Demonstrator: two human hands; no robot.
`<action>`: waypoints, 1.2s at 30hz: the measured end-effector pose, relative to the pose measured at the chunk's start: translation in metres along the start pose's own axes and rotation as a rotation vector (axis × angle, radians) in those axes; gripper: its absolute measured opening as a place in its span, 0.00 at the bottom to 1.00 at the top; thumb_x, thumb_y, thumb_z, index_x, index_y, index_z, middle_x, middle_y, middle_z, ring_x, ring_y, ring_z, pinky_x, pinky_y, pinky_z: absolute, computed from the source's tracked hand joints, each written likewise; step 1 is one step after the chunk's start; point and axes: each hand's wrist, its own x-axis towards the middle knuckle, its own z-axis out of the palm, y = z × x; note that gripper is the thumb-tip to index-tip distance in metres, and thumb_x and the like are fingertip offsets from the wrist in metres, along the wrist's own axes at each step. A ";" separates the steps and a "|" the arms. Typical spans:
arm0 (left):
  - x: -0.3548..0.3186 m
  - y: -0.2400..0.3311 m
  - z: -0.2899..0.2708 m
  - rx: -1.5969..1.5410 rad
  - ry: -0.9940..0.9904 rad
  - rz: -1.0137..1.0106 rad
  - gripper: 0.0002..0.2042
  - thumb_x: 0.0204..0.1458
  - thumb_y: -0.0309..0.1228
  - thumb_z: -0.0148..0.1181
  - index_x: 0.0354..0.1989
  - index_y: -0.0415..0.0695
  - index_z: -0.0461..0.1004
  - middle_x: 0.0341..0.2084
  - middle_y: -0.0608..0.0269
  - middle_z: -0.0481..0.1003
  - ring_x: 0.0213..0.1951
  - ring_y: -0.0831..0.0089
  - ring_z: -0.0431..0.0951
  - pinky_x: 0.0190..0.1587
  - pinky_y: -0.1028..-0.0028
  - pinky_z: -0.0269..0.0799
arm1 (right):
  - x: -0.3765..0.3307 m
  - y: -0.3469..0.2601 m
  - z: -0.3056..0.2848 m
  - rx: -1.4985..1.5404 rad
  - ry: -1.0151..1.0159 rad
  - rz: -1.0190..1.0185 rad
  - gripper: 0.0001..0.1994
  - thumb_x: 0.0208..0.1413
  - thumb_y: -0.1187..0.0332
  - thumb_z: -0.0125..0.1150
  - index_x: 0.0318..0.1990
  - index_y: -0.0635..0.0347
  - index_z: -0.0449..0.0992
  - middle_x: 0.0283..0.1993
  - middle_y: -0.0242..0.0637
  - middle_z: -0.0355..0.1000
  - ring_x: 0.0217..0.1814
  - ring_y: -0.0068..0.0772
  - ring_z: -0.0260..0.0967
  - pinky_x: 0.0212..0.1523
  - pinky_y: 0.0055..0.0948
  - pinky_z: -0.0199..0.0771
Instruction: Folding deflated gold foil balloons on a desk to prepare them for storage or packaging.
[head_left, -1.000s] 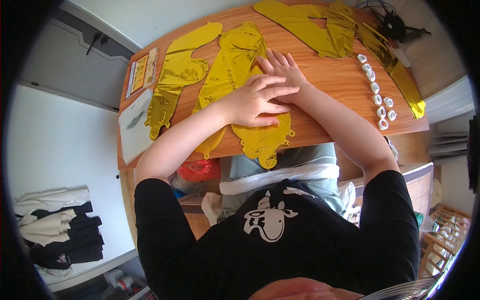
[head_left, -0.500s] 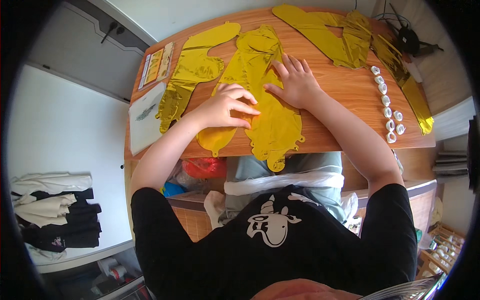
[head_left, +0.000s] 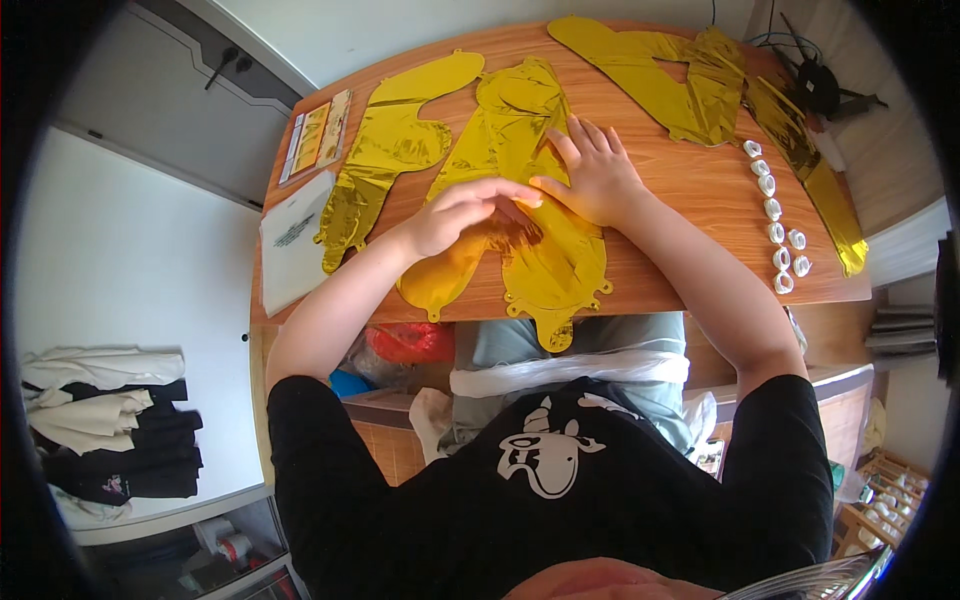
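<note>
Gold foil balloon [head_left: 552, 265] lies at the near edge of the counter [head_left: 640, 282], partly overhanging; the right hand [head_left: 602, 186], grip spread, seemingly steadies its side, while the left hand [head_left: 448, 218] arches across, whether pinching cannot be told.

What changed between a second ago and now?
Left hand shifted left, off the right hand; its fingers now arch over the middle gold foil balloon, tips close beside the right hand. No new grip visible. Right hand stays spread at the balloon's right edge; other gold foil balloons and white rolls unmoved.
</note>
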 end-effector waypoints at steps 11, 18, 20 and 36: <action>-0.002 0.022 0.002 0.849 -0.264 0.154 0.17 0.47 0.23 0.62 0.45 0.55 0.85 0.49 0.72 0.81 0.49 0.69 0.79 0.53 0.65 0.71 | 0.001 -0.002 -0.005 -0.025 -0.043 0.011 0.40 0.67 0.34 0.44 0.75 0.54 0.55 0.79 0.56 0.50 0.82 0.54 0.45 0.79 0.52 0.42; 0.012 0.023 0.018 0.839 -0.142 0.348 0.18 0.49 0.26 0.65 0.50 0.56 0.84 0.50 0.70 0.78 0.47 0.66 0.78 0.52 0.63 0.71 | 0.002 0.003 0.004 -0.014 0.002 -0.001 0.39 0.68 0.36 0.44 0.75 0.55 0.55 0.79 0.56 0.50 0.82 0.54 0.45 0.79 0.53 0.42; 0.013 0.022 0.027 0.853 -0.129 0.338 0.19 0.51 0.30 0.67 0.53 0.56 0.82 0.52 0.68 0.76 0.48 0.65 0.78 0.53 0.63 0.72 | 0.003 0.003 0.003 -0.018 -0.041 0.006 0.40 0.68 0.35 0.39 0.77 0.53 0.52 0.80 0.57 0.49 0.83 0.54 0.44 0.79 0.54 0.41; 0.008 -0.012 0.036 0.945 0.102 0.127 0.35 0.48 0.54 0.73 0.60 0.48 0.69 0.57 0.57 0.70 0.62 0.54 0.67 0.67 0.55 0.57 | 0.002 0.002 0.000 -0.006 -0.053 0.019 0.40 0.67 0.37 0.43 0.77 0.53 0.52 0.80 0.56 0.49 0.83 0.54 0.43 0.79 0.55 0.41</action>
